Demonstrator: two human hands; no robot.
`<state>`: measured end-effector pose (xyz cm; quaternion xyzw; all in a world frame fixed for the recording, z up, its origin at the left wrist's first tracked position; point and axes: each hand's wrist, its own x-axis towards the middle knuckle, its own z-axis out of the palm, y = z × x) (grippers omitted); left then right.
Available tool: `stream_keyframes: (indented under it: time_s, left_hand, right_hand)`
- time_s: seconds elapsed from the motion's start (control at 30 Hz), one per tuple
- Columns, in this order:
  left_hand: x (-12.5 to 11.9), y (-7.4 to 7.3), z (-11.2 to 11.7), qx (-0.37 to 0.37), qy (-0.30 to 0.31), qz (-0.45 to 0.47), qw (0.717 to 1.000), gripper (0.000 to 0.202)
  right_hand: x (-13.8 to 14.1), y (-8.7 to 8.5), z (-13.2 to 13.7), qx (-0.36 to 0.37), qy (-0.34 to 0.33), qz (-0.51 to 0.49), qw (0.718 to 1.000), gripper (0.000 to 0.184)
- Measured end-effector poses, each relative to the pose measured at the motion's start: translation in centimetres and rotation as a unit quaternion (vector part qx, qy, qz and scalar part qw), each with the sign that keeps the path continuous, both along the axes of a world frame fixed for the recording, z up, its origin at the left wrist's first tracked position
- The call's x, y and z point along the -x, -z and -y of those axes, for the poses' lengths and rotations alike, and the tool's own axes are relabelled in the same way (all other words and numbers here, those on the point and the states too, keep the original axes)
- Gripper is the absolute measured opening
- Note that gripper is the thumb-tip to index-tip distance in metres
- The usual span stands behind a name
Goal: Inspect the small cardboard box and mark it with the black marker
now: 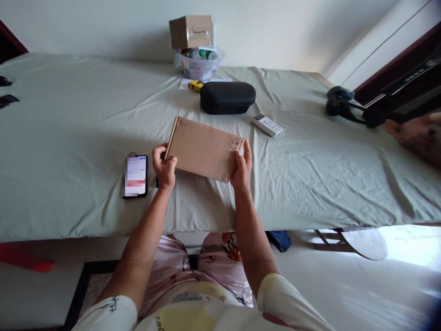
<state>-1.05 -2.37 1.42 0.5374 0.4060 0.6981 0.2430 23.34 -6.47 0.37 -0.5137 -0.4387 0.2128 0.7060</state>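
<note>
Between the left hand (164, 168) and right hand (241, 168), a flat cardboard (203, 149) was held over the bed (69, 138), its long axis running hand to hand. Each short end was clasped by curled fingers; a phone (135, 176) was seen just left of the left hand.

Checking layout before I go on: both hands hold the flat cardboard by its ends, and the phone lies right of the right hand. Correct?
Not quite. The head view shows the phone lying left of the left hand, on the green sheet. The left hand and the right hand do hold the flat cardboard by its ends.
</note>
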Motion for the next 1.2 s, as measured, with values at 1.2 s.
stream_keyframes:
  time_s: [1.2]
  left_hand:
    - [-2.8,3.4,0.9,-0.113,0.155,-0.246,0.95,0.082]
  right_hand:
    - [6.8,0.0,2.2,-0.084,-0.074,0.162,0.98,0.029]
